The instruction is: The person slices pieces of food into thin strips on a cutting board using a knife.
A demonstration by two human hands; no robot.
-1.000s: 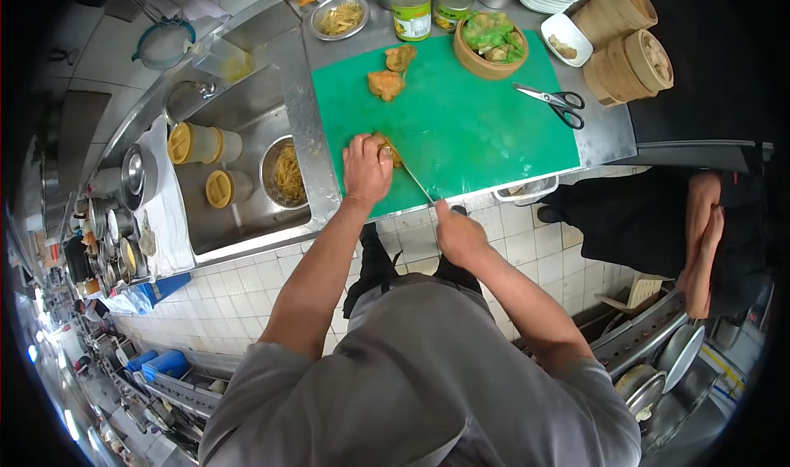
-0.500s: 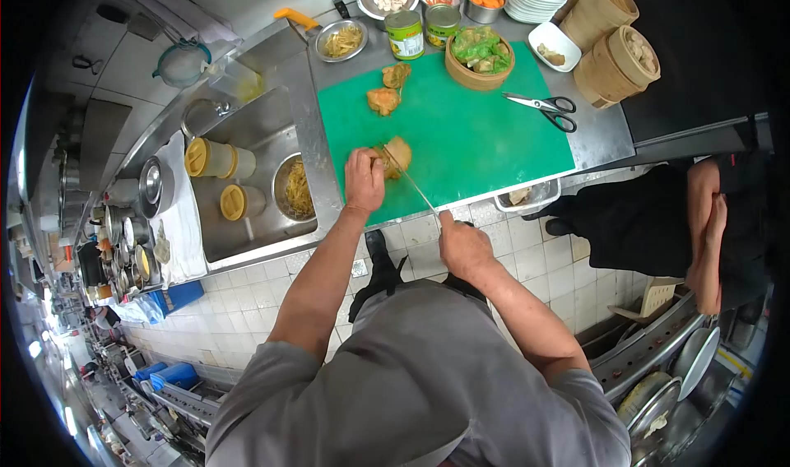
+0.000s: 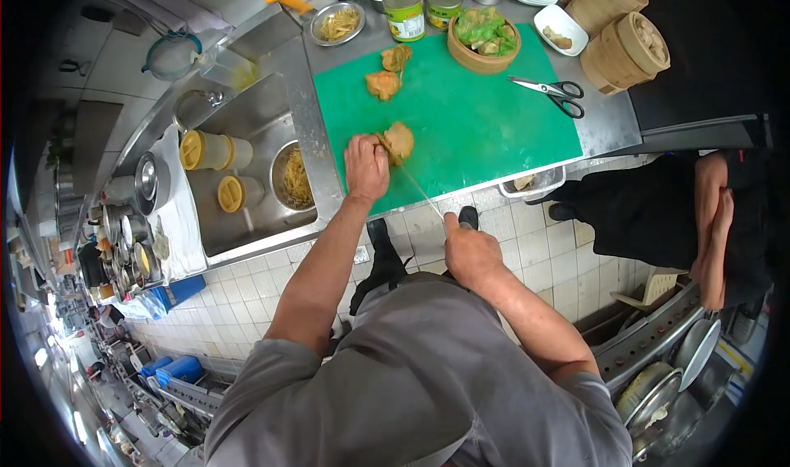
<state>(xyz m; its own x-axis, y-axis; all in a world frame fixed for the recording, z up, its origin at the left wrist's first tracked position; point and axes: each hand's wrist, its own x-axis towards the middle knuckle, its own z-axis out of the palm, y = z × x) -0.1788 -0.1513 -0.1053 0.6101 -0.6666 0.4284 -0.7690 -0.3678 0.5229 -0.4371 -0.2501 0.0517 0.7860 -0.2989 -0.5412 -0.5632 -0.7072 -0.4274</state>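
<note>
A yellowish-brown piece of what looks like pickled vegetable [image 3: 399, 140] lies near the left edge of the green cutting board [image 3: 469, 130]. My left hand [image 3: 366, 167] presses on its left side with fingers curled and bunched. In my right hand [image 3: 473, 255], wrapped round the handle, is a knife [image 3: 423, 195]; its thin blade points up and left, the front part at the lower edge of the piece. Two similar brown pieces [image 3: 383, 84] rest farther up the board. How deep the blade sits is hard to see.
Scissors [image 3: 553, 92] and a bamboo steamer of greens [image 3: 484, 42] are on the board. Cans [image 3: 404, 18] and bowls line the back. A sink [image 3: 239, 241] with tubs is on the left. At right stands a person in black [image 3: 650, 212], arms crossed.
The knife has drawn back slightly toward my body, so less blade overlaps the piece. My left hand stays on it. The whole view has shifted a little.
</note>
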